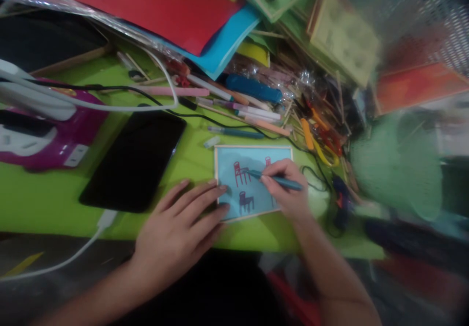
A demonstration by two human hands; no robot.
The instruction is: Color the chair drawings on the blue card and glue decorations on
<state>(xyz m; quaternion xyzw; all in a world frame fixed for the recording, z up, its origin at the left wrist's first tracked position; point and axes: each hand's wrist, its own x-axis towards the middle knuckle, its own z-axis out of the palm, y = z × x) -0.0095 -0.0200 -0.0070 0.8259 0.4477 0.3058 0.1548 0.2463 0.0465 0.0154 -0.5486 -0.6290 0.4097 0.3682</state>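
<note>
One teal pen (293, 184) is gripped in the closed fingers of the right hand (287, 189). Its long axis runs nearly parallel to the near edge of the tabletop (44, 194), with the tip pointed left onto one blue card (256, 194). The card is set lengthwise by that near edge, about midway along it. Three chair drawings are counted on it, two red and one purple. The left hand (179, 228) is laid flat, fingers extended and gripping nothing, with the fingertips on the card's left edge. One black tablet (135, 160) is seen nearer the left edge.
</note>
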